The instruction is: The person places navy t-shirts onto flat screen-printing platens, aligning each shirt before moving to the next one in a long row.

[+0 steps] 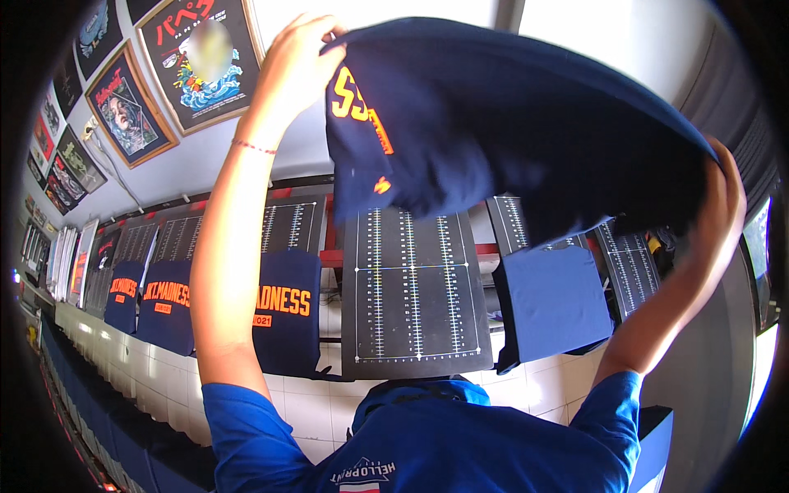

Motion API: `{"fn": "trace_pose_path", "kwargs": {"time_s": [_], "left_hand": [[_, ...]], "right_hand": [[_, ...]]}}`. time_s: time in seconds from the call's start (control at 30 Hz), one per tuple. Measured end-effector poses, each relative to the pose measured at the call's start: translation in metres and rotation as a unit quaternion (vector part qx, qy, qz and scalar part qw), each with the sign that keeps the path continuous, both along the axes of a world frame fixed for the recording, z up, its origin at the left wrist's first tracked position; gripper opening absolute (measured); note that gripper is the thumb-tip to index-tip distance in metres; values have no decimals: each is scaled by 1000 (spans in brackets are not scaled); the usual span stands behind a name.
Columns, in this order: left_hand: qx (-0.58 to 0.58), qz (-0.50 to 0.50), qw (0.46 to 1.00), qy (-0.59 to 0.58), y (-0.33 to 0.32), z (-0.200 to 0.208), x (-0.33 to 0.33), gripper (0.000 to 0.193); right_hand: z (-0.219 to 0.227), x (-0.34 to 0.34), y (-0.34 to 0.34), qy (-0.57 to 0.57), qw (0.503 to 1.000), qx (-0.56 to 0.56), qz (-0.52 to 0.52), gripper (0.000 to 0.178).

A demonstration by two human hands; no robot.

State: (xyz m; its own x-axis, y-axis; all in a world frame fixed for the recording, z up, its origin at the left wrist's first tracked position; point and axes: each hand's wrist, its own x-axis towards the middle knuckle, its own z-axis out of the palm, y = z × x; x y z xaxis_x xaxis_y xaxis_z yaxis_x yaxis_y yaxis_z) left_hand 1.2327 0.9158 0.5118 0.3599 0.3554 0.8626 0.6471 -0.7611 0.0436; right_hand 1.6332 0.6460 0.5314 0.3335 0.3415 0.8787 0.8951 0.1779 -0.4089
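Note:
Both my arms are raised, and a navy blue T-shirt [509,115] with orange printed lettering hangs stretched between my hands. My left hand [306,51] is closed on its upper left corner. My right hand [725,193] grips the cloth at the far right, lower than the left; some of its fingers are hidden or blurred. Below the shirt lies a bare black printing board [390,316] marked with white scale lines. The shirt hangs above the board's far end and hides part of it, apart from the board as far as I can see.
Left of the board, several navy shirts with orange print [283,304] are stretched over boards in a row. A plain navy shirt [555,300] covers the board on the right. Framed pictures [131,103] hang on the left wall; a dark curtain [731,107] is at the right.

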Motion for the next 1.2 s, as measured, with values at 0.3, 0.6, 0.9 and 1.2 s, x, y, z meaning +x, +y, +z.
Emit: {"fn": "trace_pose_path", "kwargs": {"time_s": [0.3,0.6,0.9,1.2], "left_hand": [[-158,-53,979,-118,16,-177,-44,30],[-775,-188,293,-528,-141,-467,-79,88],[-797,-93,496,-332,-269,-488,-53,43],[-756,-47,443,-480,-265,-464,-95,31]], "right_hand": [[-123,-144,-64,-162,393,-721,548,38],[-327,-194,-21,71,539,-545,638,50],[-535,-23,22,310,797,-500,138,87],[-505,-83,22,99,847,-519,-58,31]]}}
